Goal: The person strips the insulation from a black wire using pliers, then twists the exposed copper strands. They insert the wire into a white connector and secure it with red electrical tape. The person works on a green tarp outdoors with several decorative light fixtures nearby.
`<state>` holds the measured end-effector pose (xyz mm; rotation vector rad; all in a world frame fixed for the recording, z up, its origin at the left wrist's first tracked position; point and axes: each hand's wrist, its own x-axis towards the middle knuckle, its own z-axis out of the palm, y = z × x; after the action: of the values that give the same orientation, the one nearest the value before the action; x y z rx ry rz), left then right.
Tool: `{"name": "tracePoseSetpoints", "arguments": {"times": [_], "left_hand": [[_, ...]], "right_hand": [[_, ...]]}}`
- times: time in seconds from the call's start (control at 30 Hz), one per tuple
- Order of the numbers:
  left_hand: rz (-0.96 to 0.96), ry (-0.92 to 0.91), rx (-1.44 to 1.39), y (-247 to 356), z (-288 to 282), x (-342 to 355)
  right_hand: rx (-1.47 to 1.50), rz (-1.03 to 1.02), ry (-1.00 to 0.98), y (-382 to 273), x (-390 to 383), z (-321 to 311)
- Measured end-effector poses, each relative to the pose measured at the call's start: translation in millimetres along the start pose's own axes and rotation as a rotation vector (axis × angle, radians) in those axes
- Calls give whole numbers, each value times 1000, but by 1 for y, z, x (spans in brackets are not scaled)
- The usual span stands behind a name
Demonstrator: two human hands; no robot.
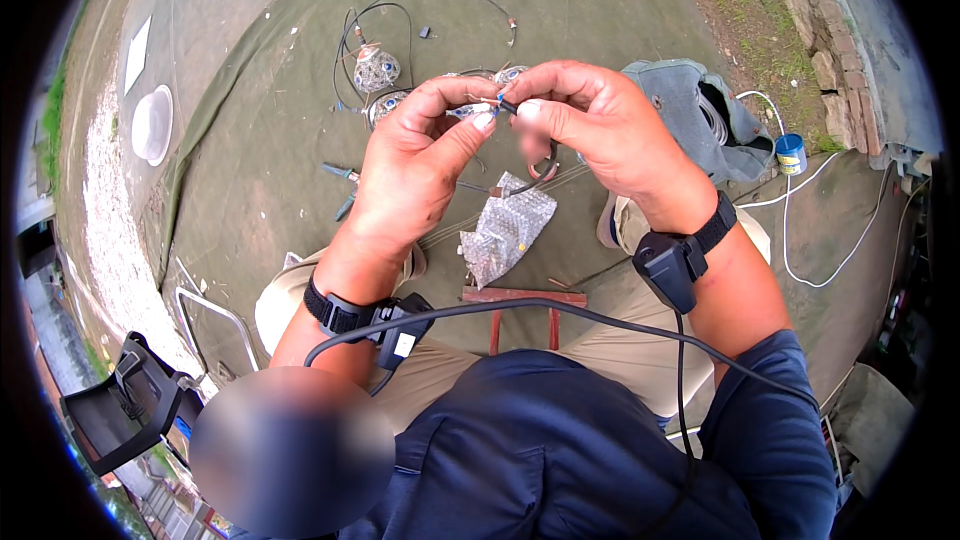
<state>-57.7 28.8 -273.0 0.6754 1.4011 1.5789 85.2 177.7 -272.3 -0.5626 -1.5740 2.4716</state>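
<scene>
My left hand is closed, thumb and forefinger pinching thin wire ends that include a blue strand. Facing it, my right hand grips a black cable close to its stripped end, so the fingertips nearly meet. From there the cable loops down below the hands. Just beyond my left hand lie round, clear-wrapped pieces with blue spots, with black leads coiled around them; my fingers partly hide some. A bubble-wrap pouch rests on the ground sheet under my hands. Teal-handled pliers lie left of my left wrist.
A red stool frame stands between my legs. At the right are a denim bag, a blue can and white cable. A white bowl-shaped object and a black chair are at left. A black cord crosses my lap.
</scene>
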Motion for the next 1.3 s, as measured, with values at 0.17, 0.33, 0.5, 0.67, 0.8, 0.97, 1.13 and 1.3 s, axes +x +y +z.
{"name": "tracePoseSetpoints", "arguments": {"times": [0.17, 0.33, 0.5, 0.67, 0.8, 0.97, 1.13, 1.3], "left_hand": [[-9, -20, -15, -3, -3, -1], [-73, 20, -8, -1, -1, -1], [-91, 52, -1, 1, 3, -2], [-93, 45, 61, -2, -1, -2], [-96, 28, 83, -3, -2, -3], [-72, -9, 128, -3, -3, -4], [-61, -38, 162, -1, -2, -5], [-71, -53, 172, -1, -4, -4]], "right_hand": [[-46, -46, 5, 2, 2, 0], [-47, -102, 10, 6, 3, 2], [-93, -160, 47, 4, 2, 10], [-336, -221, 98, 1, -1, 12], [-391, -257, 132, 0, -2, 14], [-713, -514, 124, -2, 1, 8], [-825, -538, 77, -4, 2, 2], [-834, -478, 90, -5, 0, 2]]}}
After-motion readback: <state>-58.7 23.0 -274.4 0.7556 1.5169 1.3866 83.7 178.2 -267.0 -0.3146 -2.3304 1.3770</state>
